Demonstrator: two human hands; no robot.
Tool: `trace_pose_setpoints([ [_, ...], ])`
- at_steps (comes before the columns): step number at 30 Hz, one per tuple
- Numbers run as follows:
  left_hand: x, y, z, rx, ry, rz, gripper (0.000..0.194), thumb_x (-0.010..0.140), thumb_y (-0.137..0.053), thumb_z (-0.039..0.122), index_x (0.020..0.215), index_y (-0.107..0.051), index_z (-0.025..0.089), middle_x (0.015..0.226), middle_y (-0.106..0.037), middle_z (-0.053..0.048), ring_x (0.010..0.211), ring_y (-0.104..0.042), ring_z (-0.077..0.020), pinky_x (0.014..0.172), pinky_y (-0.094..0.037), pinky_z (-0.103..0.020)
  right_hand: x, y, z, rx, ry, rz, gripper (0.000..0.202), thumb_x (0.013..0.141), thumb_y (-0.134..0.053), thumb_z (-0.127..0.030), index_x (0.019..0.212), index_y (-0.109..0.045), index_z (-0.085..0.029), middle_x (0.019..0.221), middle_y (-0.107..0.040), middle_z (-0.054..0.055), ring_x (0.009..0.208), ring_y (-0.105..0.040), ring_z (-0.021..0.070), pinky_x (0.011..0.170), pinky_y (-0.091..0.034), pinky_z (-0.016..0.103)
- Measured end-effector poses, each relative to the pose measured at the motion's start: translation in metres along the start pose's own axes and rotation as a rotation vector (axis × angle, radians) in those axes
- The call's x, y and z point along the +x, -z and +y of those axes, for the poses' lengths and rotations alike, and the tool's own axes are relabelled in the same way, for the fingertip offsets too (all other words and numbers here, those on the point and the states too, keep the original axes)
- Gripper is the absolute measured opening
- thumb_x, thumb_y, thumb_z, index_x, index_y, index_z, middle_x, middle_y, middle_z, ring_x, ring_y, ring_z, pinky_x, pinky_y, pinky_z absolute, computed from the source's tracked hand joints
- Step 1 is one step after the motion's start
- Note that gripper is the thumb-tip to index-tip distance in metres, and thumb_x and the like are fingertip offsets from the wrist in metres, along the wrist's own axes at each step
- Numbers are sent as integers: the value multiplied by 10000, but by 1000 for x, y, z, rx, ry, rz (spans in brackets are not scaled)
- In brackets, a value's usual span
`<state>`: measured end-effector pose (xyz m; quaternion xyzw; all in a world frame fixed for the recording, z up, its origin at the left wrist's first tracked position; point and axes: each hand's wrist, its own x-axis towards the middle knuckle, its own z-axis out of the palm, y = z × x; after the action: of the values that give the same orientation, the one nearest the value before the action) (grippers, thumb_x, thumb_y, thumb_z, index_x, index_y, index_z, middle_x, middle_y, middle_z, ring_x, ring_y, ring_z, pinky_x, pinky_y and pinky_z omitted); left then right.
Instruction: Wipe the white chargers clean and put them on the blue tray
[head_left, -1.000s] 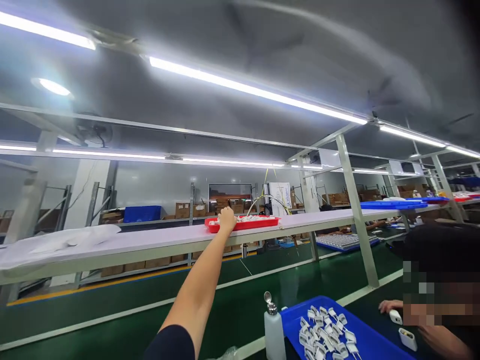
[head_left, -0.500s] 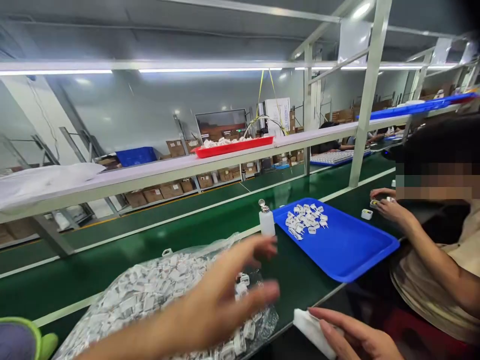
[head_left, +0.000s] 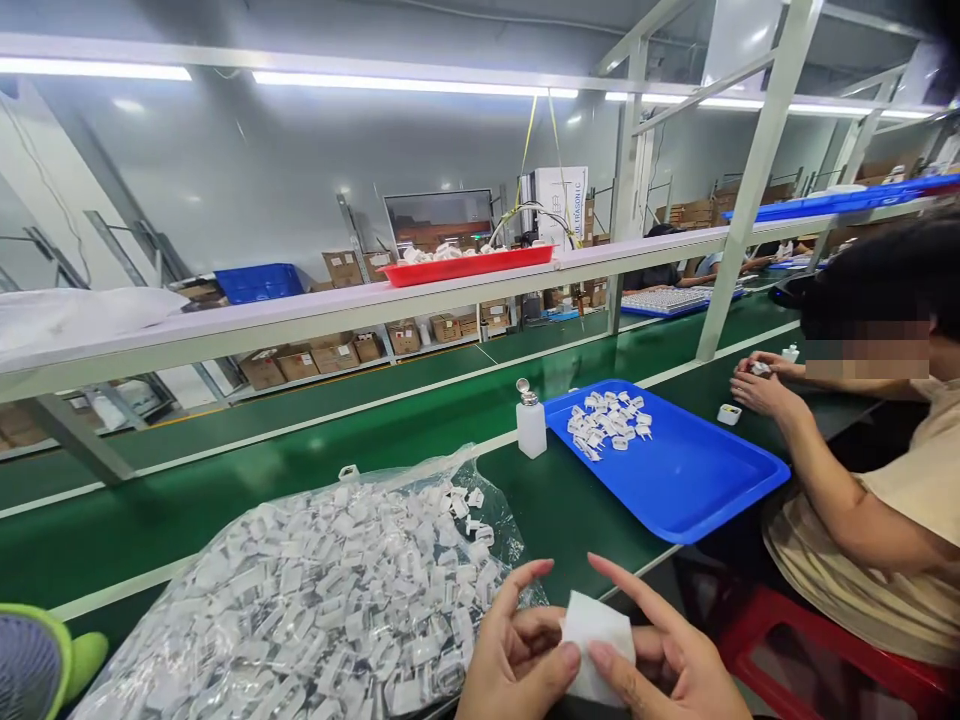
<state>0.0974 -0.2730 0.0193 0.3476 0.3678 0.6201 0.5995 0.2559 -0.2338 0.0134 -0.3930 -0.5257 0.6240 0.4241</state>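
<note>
Between my two hands, low in the head view, is a small folded white cloth (head_left: 600, 635), paper-like and flat. My left hand (head_left: 517, 650) pinches its left side, thumb on the front, index finger raised. My right hand (head_left: 660, 650) grips its right side in the same manner, its index finger also pointing up. Left of my hands lies a clear plastic bag (head_left: 495, 500) heaped with small white plastic housings (head_left: 337, 590). A white pump bottle (head_left: 532, 430) with an open metal cap stands beyond my hands.
A blue tray (head_left: 675, 490) bearing white two-pin plugs (head_left: 611, 420) is at right. A co-worker (head_left: 862, 510) sits beyond it, handling a small white part. A shelf (head_left: 300, 325) with a red tray (head_left: 472, 266) crosses ahead. A green-rimmed fan (head_left: 45, 660) sits lower left.
My left hand has come down and right from over the bag to the white cloth, and now holds it together with my right hand. The camera view has tilted slightly downward.
</note>
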Motion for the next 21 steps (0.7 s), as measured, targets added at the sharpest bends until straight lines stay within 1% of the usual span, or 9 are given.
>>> trace_pose_setpoints([
  [3,4,-1,-6,45,-42,47,668,719,-881,375,1290,-557,252,989,-783,-116,869,-725,-245,758,-501,-316,1,3,5,-19,1,24,950,751,-752,-585,1541,-406,-189,539,-555,-54,387,-323,74,328,-219,167],
  [5,8,2,-14,39,-32,129,675,732,-864,428,1304,-552,252,1091,-765,-130,958,-712,-251,822,-501,-331,0,6,6,-32,4,30,967,744,-761,-571,1550,-388,-189,551,-555,-57,400,-323,77,325,-228,168],
  [6,9,3,-19,9,8,169,674,745,-843,469,1311,-545,256,1115,-758,-129,989,-705,-254,825,-501,-334,-1,8,6,-40,8,27,961,748,-761,-562,1551,-386,-192,558,-566,-54,410,-320,78,326,-227,167],
  [8,10,6,-26,-96,185,183,643,783,-769,563,1298,-544,252,1066,-767,-120,961,-716,-264,760,-507,-337,-3,11,5,-52,14,16,930,755,-766,-529,1544,-401,-199,565,-599,-45,438,-334,80,349,-234,164],
  [10,9,7,-29,-209,384,100,586,810,-700,605,1232,-587,215,932,-778,-111,829,-733,-264,684,-501,-334,-6,13,2,-53,22,5,895,737,-796,-485,1514,-452,-203,553,-617,-42,472,-367,82,396,-271,165],
  [11,9,7,-28,-243,432,55,546,818,-691,578,1199,-612,195,870,-776,-104,766,-731,-252,664,-495,-327,-7,14,0,-49,20,1,883,721,-815,-468,1495,-479,-205,548,-625,-40,484,-378,83,412,-284,166],
  [13,6,5,-22,-267,378,30,466,813,-720,468,1169,-648,176,812,-769,-86,704,-716,-217,671,-495,-313,-8,15,-5,-42,8,6,877,697,-839,-457,1468,-510,-200,568,-657,-27,486,-380,84,407,-291,168],
  [17,4,-1,-4,-225,111,135,522,713,-844,272,1192,-647,206,914,-779,-81,790,-717,-207,736,-523,-319,-2,14,-10,-37,-1,68,916,683,-857,-477,1462,-492,-164,648,-709,2,447,-361,74,353,-278,171],
  [21,6,2,-8,-210,131,166,555,666,-886,268,1166,-652,212,973,-773,-92,833,-717,-220,738,-523,-326,6,13,-3,8,43,78,876,666,-883,-444,1414,-536,-147,575,-632,-52,450,-379,69,429,-313,198],
])
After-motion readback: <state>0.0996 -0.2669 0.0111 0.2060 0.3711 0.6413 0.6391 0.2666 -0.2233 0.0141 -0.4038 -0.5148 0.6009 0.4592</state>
